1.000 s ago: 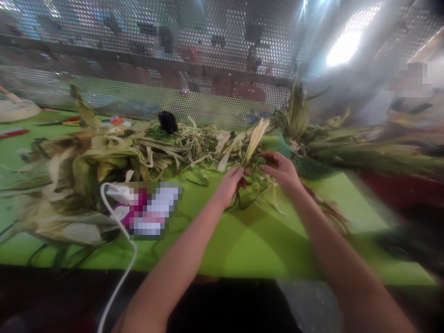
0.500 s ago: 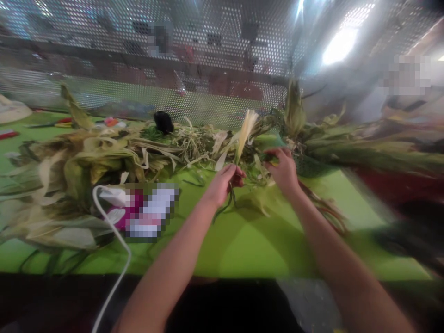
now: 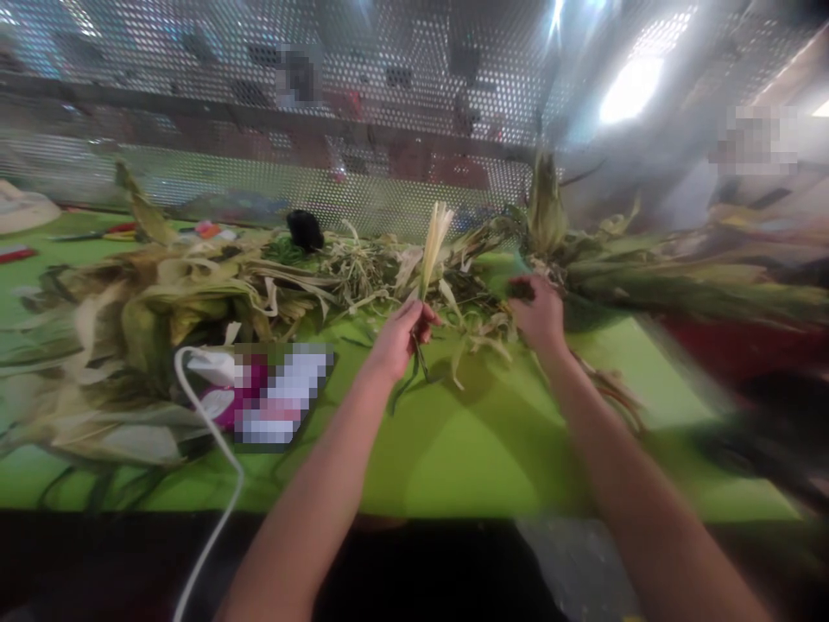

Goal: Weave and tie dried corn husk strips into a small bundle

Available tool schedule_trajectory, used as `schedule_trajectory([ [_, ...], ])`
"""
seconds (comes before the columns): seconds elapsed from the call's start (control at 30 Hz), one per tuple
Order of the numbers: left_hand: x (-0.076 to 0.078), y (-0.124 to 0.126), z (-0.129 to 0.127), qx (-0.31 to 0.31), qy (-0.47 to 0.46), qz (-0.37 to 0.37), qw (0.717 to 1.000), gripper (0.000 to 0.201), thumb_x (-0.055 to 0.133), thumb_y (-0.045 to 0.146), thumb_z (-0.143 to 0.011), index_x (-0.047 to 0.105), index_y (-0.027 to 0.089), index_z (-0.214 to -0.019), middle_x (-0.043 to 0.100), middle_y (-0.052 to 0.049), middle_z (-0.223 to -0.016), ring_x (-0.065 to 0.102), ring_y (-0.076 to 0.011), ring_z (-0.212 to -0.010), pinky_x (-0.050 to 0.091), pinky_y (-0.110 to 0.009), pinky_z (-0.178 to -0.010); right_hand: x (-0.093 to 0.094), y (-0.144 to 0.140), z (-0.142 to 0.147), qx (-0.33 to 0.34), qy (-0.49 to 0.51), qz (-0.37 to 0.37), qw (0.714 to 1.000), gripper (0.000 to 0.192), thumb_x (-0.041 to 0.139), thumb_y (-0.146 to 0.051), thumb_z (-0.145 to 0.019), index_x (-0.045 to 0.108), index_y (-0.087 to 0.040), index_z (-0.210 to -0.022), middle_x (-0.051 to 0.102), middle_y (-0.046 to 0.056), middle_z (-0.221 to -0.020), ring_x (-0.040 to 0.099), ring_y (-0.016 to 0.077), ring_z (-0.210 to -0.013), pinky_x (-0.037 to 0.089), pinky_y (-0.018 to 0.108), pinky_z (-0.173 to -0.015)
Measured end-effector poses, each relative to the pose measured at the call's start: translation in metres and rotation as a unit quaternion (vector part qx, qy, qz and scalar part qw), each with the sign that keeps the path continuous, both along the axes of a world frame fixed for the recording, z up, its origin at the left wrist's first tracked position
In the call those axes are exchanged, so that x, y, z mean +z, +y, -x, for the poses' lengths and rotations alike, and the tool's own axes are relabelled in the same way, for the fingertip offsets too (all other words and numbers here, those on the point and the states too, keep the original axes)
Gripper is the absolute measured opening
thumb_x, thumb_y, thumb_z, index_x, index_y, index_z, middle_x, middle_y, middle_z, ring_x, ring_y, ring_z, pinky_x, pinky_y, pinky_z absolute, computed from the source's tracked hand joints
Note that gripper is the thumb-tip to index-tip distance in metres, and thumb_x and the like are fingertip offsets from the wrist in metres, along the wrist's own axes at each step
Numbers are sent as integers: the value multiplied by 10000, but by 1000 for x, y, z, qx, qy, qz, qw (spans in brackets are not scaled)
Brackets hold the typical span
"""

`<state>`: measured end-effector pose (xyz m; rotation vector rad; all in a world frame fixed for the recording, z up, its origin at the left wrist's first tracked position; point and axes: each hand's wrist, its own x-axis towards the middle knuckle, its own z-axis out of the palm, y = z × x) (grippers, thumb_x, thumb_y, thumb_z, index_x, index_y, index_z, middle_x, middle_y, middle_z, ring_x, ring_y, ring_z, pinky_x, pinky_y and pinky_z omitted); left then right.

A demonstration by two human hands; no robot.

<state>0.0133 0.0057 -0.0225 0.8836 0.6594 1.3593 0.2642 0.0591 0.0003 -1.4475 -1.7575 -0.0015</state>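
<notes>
My left hand (image 3: pixel 398 339) is closed around a thin bunch of pale corn husk strips (image 3: pixel 433 242) that stands upright above the fist, with dark green ends hanging below it. Off to the right, my right hand (image 3: pixel 539 313) reaches into the tangle of green leaves (image 3: pixel 483 302) at the edge of a green mesh basket (image 3: pixel 576 307), its fingers closed on some leaves there. Both forearms stretch over the bright green table (image 3: pixel 466 449).
A large heap of corn husks (image 3: pixel 161 302) covers the table's left half, with a white cable (image 3: pixel 213 466) and a blurred packet beside it. More husks and stalks (image 3: pixel 680 285) pile at the right. A perforated metal screen (image 3: pixel 389 121) stands behind. A small black object (image 3: pixel 304 229) and scissors (image 3: pixel 117 231) lie at the back.
My left hand has lifted the husk bunch and turned it upright, moving slightly left. My right hand has moved away to the right, toward the basket's edge.
</notes>
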Motion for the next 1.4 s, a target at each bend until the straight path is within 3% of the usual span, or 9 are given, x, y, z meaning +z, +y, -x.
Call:
schedule_trajectory([
  [0.2,-3,1,-3,-12,-14,29,999,212,589,336,-865,599,150,-763,657,-33,-722,529,-74,-495,418,-210,-499,2,-10,15,40,-93,-18,995,463,620,-213,-771,614,-190,-1234,605,124,-1283,531,296,-1201,398,436,-1020],
  [0.27,-2,1,-4,-10,-15,40,999,212,595,332,-858,592,149,-751,651,-30,-702,527,-75,-493,415,-207,-492,4,-20,28,63,-114,-4,992,383,634,-211,-780,651,-182,-1162,643,126,-1206,561,292,-1140,416,424,-990],
  [0.37,0,0,-5,-14,-19,56,998,209,597,326,-857,582,148,-750,645,-25,-694,524,-72,-497,413,-200,-492,-1,-34,50,179,-108,92,974,237,627,-237,-816,688,-190,-1040,701,79,-1018,626,221,-925,476,322,-829],
  [0.47,2,-1,-5,-12,-34,61,998,202,587,310,-866,571,145,-750,630,-18,-686,514,-68,-493,409,-202,-494,-15,-37,62,215,-144,178,949,311,635,-210,-803,677,-202,-1111,690,78,-1094,629,189,-871,459,274,-760],
  [0.63,7,3,4,19,-81,52,995,183,547,246,-885,541,145,-732,514,29,-590,438,-47,-444,337,-181,-452,-22,-21,45,131,-260,194,937,240,566,-120,-771,714,-204,-940,715,72,-968,614,208,-922,406,260,-752],
  [0.9,19,9,25,117,-138,71,981,232,556,255,-892,455,176,-698,393,75,-520,307,-30,-377,277,-179,-416,12,-10,-3,64,-260,233,935,186,573,-242,-780,698,-166,-895,719,58,-888,613,188,-804,369,245,-654],
  [1.03,23,8,26,123,-136,79,980,225,533,239,-897,445,178,-699,393,79,-519,294,-27,-370,270,-180,-409,21,-14,-15,32,-296,252,921,220,535,-235,-802,700,-171,-931,724,84,-923,634,203,-820,375,256,-632],
  [1.27,30,2,24,109,-130,70,983,210,536,239,-892,455,175,-708,422,74,-545,277,-20,-358,254,-181,-395,27,-28,-18,-137,-370,260,881,299,471,-107,-796,706,-130,-979,714,194,-1004,683,292,-886,474,330,-689],
  [1.4,34,-3,21,75,-121,59,988,210,519,244,-905,477,169,-714,439,63,-563,286,-20,-366,260,-178,-402,31,-35,-8,-153,-374,209,891,295,506,-152,-822,675,-116,-1061,693,213,-1031,673,305,-911,500,362,-721],
])
